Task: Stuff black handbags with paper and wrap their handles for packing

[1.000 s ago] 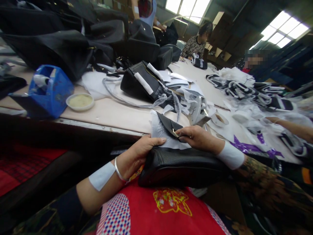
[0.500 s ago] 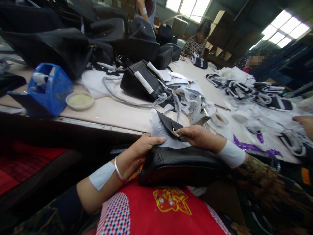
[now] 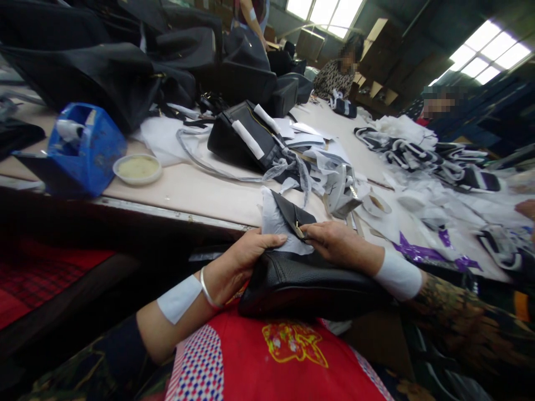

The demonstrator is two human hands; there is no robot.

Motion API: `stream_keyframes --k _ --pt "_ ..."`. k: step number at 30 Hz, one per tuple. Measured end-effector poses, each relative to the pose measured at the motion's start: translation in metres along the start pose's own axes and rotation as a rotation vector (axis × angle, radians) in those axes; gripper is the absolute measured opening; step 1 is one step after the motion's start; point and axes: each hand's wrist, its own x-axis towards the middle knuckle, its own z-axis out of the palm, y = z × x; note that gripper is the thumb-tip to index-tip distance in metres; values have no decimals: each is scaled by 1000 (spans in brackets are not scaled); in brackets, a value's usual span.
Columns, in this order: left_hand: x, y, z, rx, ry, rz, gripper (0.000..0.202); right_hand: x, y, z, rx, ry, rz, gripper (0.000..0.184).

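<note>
A black leather handbag (image 3: pixel 292 281) lies across my lap against the table edge. White tissue paper (image 3: pixel 272 214) stands up from its top, beside a pointed black leather piece (image 3: pixel 292 210) with a small gold-coloured metal part (image 3: pixel 298 230). My left hand (image 3: pixel 246 253) is closed at the bag's near left corner, its thumb pressing on the tissue paper and its other fingers hidden behind. With fingertips pinched, my right hand (image 3: pixel 338 242) grips the black leather piece at the metal part. What exactly lies under those fingertips is hidden.
Beyond my hands, another black handbag (image 3: pixel 240 136) with wrapped handles lies on the table (image 3: pixel 200 203). A blue tape dispenser (image 3: pixel 86 150) and a dish of pale paste (image 3: pixel 137 169) stand left. A grey tape dispenser (image 3: pixel 341 192) is right. Other people work further off.
My right hand has shifted slightly down and left at the leather piece, its wrist lower. My left hand keeps its hold on the tissue paper. The view has moved a little.
</note>
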Motion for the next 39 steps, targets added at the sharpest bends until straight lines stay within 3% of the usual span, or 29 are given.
stream_keyframes --k 4,11,16,19,22,27,39 --pt "-1 1 0 4 12 0 48 3 -3 3 -142 -35 27 12" --pt "4 -1 -4 -13 -10 -2 49 5 -7 0 -331 -75 7 17" --pt "5 -2 -4 -29 -16 7 51 7 -4 0 -361 -80 -8 16" --pt "4 -2 -2 -14 -3 15 49 12 5 -2 -246 -103 -108 19" --pt "1 1 2 -10 1 11 45 18 20 -6 3 -111 -204 20" --pt "-8 8 6 -32 21 -15 40 23 40 -13 368 -163 -189 20" --pt "-2 5 0 -55 37 -39 40 28 44 -10 462 -215 -180 20"
